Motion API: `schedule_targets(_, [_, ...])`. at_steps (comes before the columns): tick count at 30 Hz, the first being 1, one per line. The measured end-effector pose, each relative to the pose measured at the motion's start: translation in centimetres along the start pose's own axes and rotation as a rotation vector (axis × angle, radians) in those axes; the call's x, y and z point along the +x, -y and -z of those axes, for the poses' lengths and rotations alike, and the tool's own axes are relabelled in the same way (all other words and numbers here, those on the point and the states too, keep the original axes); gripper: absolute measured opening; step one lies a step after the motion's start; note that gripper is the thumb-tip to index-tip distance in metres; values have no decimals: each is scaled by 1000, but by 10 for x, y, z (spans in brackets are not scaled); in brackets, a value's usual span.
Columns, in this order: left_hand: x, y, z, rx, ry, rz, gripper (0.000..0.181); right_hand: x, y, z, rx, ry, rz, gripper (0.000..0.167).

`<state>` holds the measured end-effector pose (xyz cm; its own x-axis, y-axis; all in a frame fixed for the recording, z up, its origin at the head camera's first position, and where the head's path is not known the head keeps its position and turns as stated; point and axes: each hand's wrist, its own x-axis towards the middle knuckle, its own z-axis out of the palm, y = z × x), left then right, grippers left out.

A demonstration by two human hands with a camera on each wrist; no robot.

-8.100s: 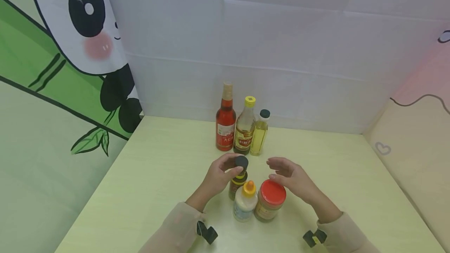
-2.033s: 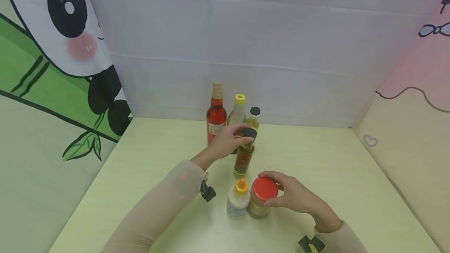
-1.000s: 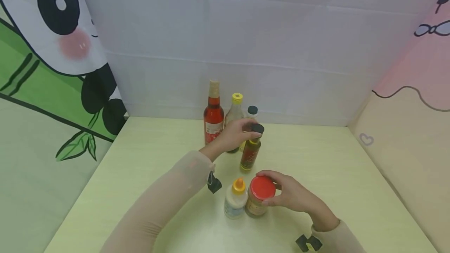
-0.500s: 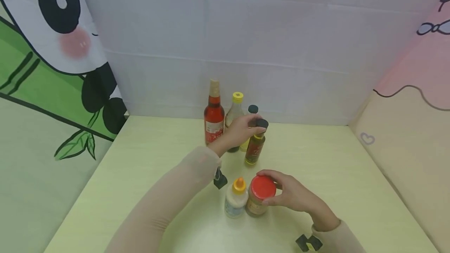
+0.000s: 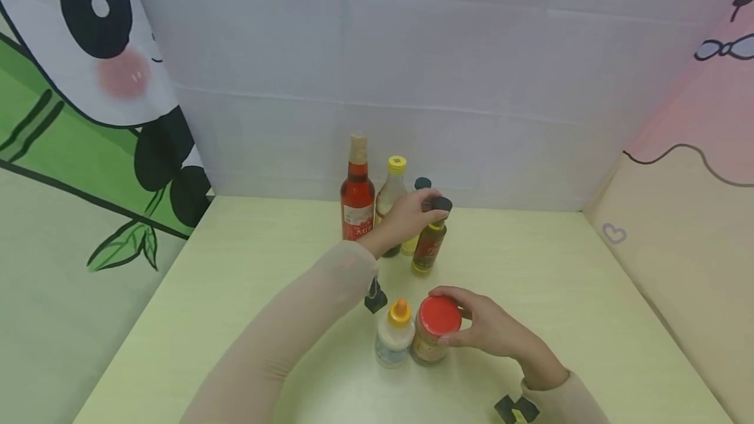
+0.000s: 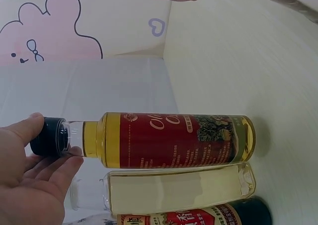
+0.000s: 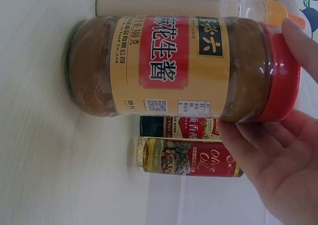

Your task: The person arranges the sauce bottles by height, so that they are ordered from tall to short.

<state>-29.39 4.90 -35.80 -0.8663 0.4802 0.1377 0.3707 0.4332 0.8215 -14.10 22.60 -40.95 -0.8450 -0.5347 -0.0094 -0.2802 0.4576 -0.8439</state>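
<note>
My left hand pinches the black cap and neck of an olive oil bottle with a red label. In the left wrist view the olive oil bottle is beside a clear bottle of pale yellow oil; its base appears at or just above the table. My right hand grips the red lid of a peanut butter jar, thumb on one side and fingers on the other. The jar stands upright beside a white squeeze bottle with an orange nozzle cap.
At the back stand a red bottle with a tan cap and a yellow-capped vinegar bottle, partly hidden by my left hand. A white sheet hangs behind the pale table. Printed panels flank both sides.
My left hand has carried the olive oil bottle from beside the squeeze bottle back and right, to the rear bottles. Since the earliest frame my right hand has taken hold of the jar's lid.
</note>
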Motion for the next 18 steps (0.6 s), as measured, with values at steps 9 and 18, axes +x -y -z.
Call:
schedule_targets(9, [7, -1, -5, -41, -22, 15, 44, -1, -1, -1, 8, -5, -3, 69])
schedule_targets(18, [9, -1, -12, -34, -97, 4, 41, -3, -1, -1, -1, -10, 11, 67])
